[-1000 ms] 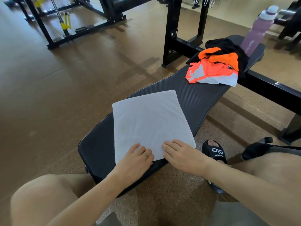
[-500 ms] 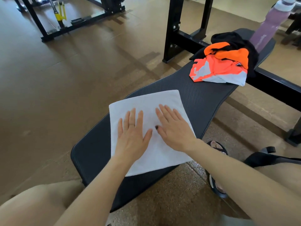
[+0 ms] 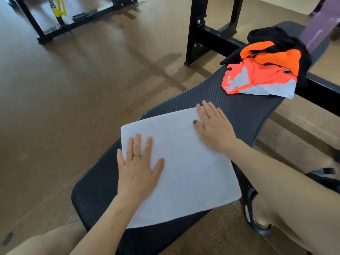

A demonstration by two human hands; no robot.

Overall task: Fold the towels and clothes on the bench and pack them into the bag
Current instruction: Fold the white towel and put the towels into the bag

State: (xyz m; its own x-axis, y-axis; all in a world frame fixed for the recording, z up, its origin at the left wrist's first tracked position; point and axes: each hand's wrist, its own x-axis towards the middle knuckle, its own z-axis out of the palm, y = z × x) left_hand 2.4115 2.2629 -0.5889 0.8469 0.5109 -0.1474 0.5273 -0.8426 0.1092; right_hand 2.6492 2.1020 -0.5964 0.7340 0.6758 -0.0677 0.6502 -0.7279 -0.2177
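A folded white rectangular cloth towel (image 3: pixel 184 166) lies flat on the near half of the black ribbed padded table (image 3: pixel 244 115), its near right corner overhanging the table's edge above the floor. The towel's surface is smooth, with no visible creases.

The left hand (image 3: pixel 138 168) rests palm down on the towel's left portion, fingers (image 3: pixel 137 144) straight and spread, gripping nothing; the little finger lies at or just over the towel's left edge. A thin ring (image 3: pixel 137 155) sits on one finger. The right hand (image 3: pixel 214 126) rests palm down at the towel's far right corner, fingers straight and slightly spread, holding nothing; the fingertips reach past the towel's far edge onto the table surface. A dark-painted thumbnail shows on this hand.

Further along the same table, well apart from the towel, sits a crumpled heap of orange, white and black clothes (image 3: pixel 265 70), unfolded. Just beyond the heap, a purple bottle (image 3: pixel 316 32) stands at the table's far end, cut off by the picture's edge.

The table's black steel frame (image 3: pixel 200 30) rises behind it. The brown speckled floor (image 3: pixel 73 89) surrounds the table. A black sandal (image 3: pixel 252 214) is on the person's foot at the right. A black rack with a yellow part (image 3: pixel 58 10) stands at the far left.
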